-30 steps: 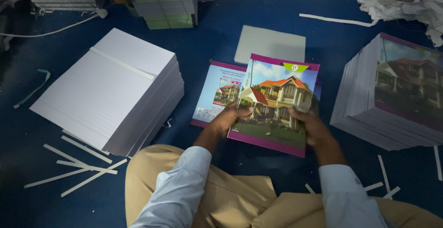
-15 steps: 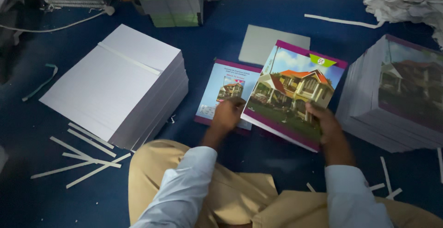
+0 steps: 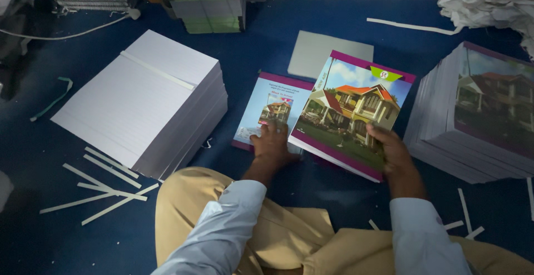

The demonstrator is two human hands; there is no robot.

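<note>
The right hand (image 3: 396, 154) gripped the near right edge of a book (image 3: 351, 114), thumb on top of its cover and the other fingers hidden beneath — the cover showed a yellow house with an orange roof inside a purple border. The book was tilted, its left side lapping over a flat cover (image 3: 271, 111), its far corner lying over a grey board (image 3: 321, 52).

The left hand (image 3: 272, 143) lay flat with fingers spread on the near edge of the flat cover, pressing it to the blue floor (image 3: 267, 36), just left of the book; it grasped nothing. That flat cover was pale blue with a small house picture and a purple rim.

Right of the book, close by, stood a stack (image 3: 475, 114) of like books with the same house picture on top. Left of the book, past the flat cover, sat a thick paper pile (image 3: 142, 100) of white ruled sheets with a thin strip across its top. Loose white strips (image 3: 100, 183) lay on the floor near that pile, far left of the book, and a few more lay to the right of the book near the right sleeve (image 3: 428, 236).

Beyond the book, at the far edge, were green stacks (image 3: 208, 2); far right of it — a heap of white cloth (image 3: 495, 0). Nearer than the book were tan trousers (image 3: 278, 236).
</note>
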